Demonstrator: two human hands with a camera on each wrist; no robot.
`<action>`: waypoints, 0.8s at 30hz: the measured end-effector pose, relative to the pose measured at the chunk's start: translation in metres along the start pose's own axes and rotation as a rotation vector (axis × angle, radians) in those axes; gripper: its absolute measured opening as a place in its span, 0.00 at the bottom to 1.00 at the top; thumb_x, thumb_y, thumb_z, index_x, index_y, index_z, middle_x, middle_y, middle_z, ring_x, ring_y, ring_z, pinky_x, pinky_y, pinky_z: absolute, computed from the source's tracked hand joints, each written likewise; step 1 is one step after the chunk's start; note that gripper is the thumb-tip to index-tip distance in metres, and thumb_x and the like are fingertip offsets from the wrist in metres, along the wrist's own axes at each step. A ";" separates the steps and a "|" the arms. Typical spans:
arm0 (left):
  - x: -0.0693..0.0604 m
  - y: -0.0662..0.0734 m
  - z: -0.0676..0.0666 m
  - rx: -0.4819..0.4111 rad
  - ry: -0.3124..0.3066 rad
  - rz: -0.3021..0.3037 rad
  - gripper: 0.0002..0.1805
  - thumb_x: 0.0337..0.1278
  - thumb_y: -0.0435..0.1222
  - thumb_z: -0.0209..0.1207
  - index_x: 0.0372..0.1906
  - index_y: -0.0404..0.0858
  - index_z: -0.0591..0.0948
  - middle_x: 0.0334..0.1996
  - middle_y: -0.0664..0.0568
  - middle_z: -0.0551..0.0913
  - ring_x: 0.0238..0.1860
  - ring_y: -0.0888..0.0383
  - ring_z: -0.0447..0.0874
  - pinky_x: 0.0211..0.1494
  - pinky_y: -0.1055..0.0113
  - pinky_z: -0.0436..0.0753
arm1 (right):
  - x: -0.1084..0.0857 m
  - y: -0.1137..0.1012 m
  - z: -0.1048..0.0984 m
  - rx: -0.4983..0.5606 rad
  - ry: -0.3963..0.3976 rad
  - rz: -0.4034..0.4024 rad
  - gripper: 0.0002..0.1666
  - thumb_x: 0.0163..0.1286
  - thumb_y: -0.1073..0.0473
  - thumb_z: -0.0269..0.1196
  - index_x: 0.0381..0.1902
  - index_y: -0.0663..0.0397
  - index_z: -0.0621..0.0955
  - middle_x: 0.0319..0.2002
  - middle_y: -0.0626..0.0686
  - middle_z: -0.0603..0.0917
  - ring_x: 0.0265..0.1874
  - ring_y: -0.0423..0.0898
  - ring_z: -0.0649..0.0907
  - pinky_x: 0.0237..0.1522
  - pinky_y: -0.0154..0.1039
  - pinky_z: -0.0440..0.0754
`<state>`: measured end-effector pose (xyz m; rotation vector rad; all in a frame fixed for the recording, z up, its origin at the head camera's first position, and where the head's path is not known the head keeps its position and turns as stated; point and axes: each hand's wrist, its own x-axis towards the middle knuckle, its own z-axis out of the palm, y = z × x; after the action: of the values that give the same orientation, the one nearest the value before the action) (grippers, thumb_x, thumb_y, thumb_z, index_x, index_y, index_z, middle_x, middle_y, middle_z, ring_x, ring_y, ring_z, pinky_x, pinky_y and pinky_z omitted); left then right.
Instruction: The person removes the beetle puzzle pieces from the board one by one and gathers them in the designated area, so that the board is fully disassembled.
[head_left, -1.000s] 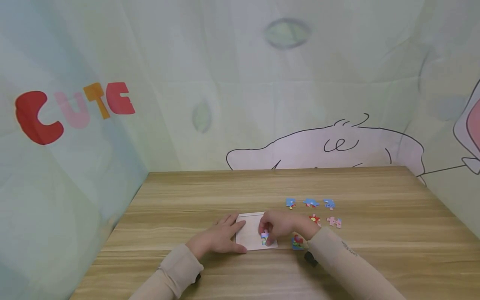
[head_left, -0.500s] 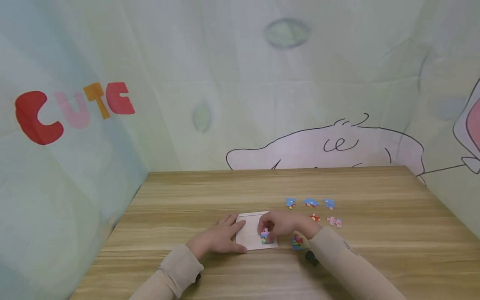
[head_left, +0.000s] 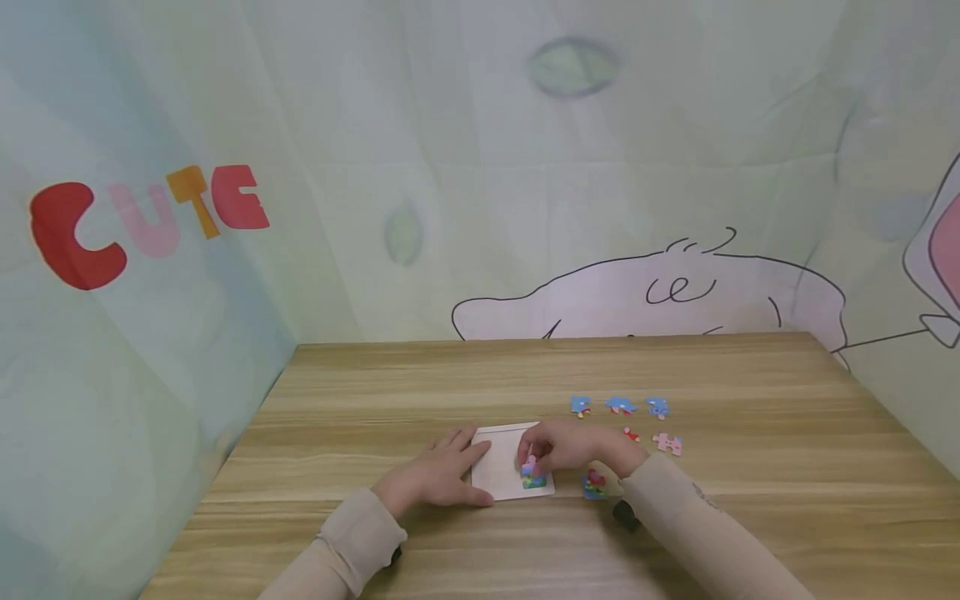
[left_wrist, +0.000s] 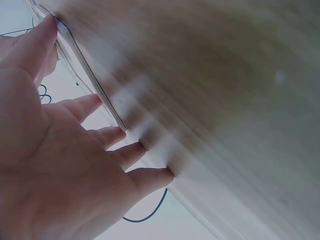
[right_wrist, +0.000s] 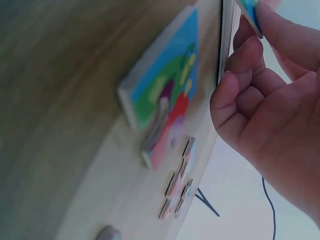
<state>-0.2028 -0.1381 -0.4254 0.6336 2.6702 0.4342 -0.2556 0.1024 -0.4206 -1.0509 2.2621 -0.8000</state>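
Note:
In the head view a pale, shallow puzzle tray (head_left: pixel 497 468) lies on the table. My left hand (head_left: pixel 438 477) has its fingers spread along the tray's left side, thumb at the near corner and fingertips touching the rim; the left wrist view shows these fingers (left_wrist: pixel 150 179) nearly straight. Over the tray's lower right part, my right hand (head_left: pixel 564 447) pinches a jigsaw piece (head_left: pixel 533 478) with pink, blue and green on its face. One corner of that piece (right_wrist: pixel 251 16) shows between thumb and fingers in the right wrist view. Whether it touches the tray bottom, I cannot tell.
Right of the tray lie loose jigsaw pieces: blue ones (head_left: pixel 621 405) in a far row, a pink one (head_left: pixel 667 443), a partly hidden red one (head_left: pixel 632 434) and a blue-green one with red (head_left: pixel 595 483) by the right sleeve. A printed cloth (head_left: pixel 360 208) hangs behind the table (head_left: pixel 390 379).
The pinched piece has turned a little, showing more of its green lower edge. My right hand has shifted slightly right, covering more of the red piece. The left hand and tray stay put.

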 end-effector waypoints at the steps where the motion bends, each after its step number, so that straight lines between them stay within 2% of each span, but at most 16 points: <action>1: 0.000 0.000 0.000 -0.003 -0.002 -0.002 0.46 0.54 0.59 0.61 0.72 0.39 0.63 0.75 0.38 0.50 0.75 0.37 0.45 0.71 0.37 0.51 | 0.000 0.000 0.000 0.000 0.004 0.003 0.07 0.64 0.68 0.62 0.37 0.51 0.81 0.27 0.43 0.73 0.28 0.37 0.71 0.33 0.30 0.69; 6: -0.001 0.001 -0.001 -0.003 -0.005 -0.008 0.46 0.54 0.59 0.61 0.72 0.39 0.63 0.75 0.39 0.50 0.75 0.37 0.46 0.71 0.38 0.51 | -0.004 0.002 -0.001 0.008 0.034 -0.003 0.06 0.65 0.67 0.62 0.37 0.51 0.80 0.27 0.42 0.73 0.28 0.37 0.71 0.33 0.30 0.70; 14: -0.002 0.003 -0.002 0.022 0.007 0.003 0.46 0.54 0.59 0.61 0.72 0.39 0.63 0.75 0.38 0.51 0.74 0.37 0.47 0.71 0.38 0.51 | -0.018 0.004 -0.008 0.044 0.043 -0.112 0.03 0.66 0.68 0.61 0.38 0.58 0.79 0.27 0.43 0.74 0.28 0.35 0.71 0.33 0.29 0.73; 20: -0.002 0.003 -0.001 0.014 0.009 -0.001 0.46 0.54 0.58 0.62 0.72 0.39 0.63 0.75 0.38 0.51 0.74 0.38 0.47 0.72 0.39 0.51 | -0.035 0.009 -0.013 0.050 0.071 -0.103 0.03 0.67 0.65 0.61 0.38 0.55 0.79 0.29 0.43 0.74 0.30 0.37 0.72 0.35 0.30 0.74; 24: -0.003 0.004 0.000 0.018 0.016 0.005 0.46 0.53 0.58 0.62 0.72 0.38 0.64 0.75 0.38 0.51 0.74 0.38 0.47 0.71 0.39 0.52 | -0.048 0.015 -0.017 0.045 0.099 -0.100 0.02 0.68 0.64 0.61 0.38 0.53 0.80 0.29 0.43 0.75 0.29 0.37 0.73 0.33 0.30 0.75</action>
<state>-0.1992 -0.1360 -0.4227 0.6444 2.6908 0.4189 -0.2474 0.1537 -0.4099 -1.1341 2.2766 -0.9591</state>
